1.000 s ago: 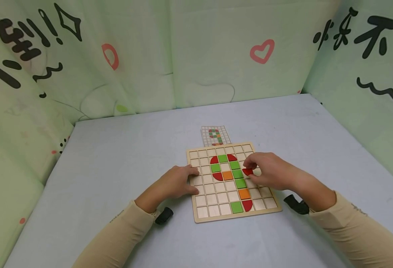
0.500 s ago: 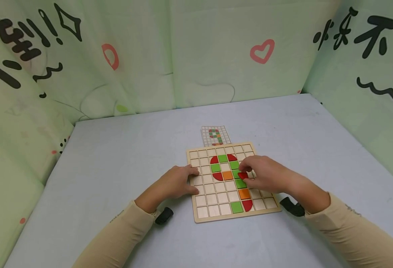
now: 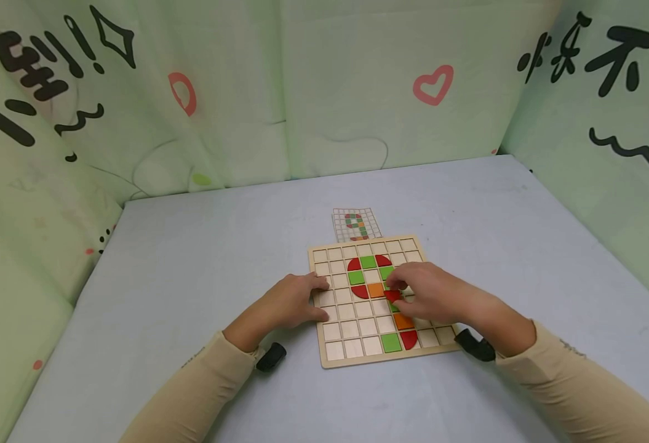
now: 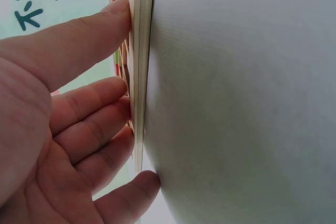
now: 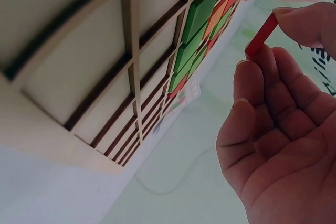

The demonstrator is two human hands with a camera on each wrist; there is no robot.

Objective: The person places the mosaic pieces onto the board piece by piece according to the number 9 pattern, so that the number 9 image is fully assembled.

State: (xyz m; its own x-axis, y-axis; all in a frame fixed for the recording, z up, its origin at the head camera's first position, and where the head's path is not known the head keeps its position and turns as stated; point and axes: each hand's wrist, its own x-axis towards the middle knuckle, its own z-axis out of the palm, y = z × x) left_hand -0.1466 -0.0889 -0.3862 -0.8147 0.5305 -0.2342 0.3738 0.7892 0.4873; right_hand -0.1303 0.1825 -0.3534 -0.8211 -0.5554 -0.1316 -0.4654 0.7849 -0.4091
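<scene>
Between thumb and index finger my right hand (image 3: pixel 440 292) pinches a red quarter-round tile (image 5: pixel 261 35), held just above the wooden grid board (image 3: pixel 357 363). In the head view this tile overlaps the column of green tiles on the board. Red rounded tiles, green square tiles (image 3: pixel 390 343) and orange square tiles (image 3: pixel 376 290) sit in the cells, forming a 9-like shape. My left hand (image 3: pixel 293 300) rests at the board's left edge, thumb and fingertips touching its frame, as the left wrist view shows. The right hand hides part of the board's right side.
Behind the board lies a printed card (image 3: pixel 371 223) with a small coloured grid pattern, its near end at the board's far edge. A pale cloth covers the table (image 3: pixel 202 264). Light green curtains (image 3: pixel 346 80) with hearts and black lettering enclose the back and sides.
My right hand has moved left and slightly nearer across the board, carrying the red tile from right of the green column to over it. The left hand and board have stayed put.
</scene>
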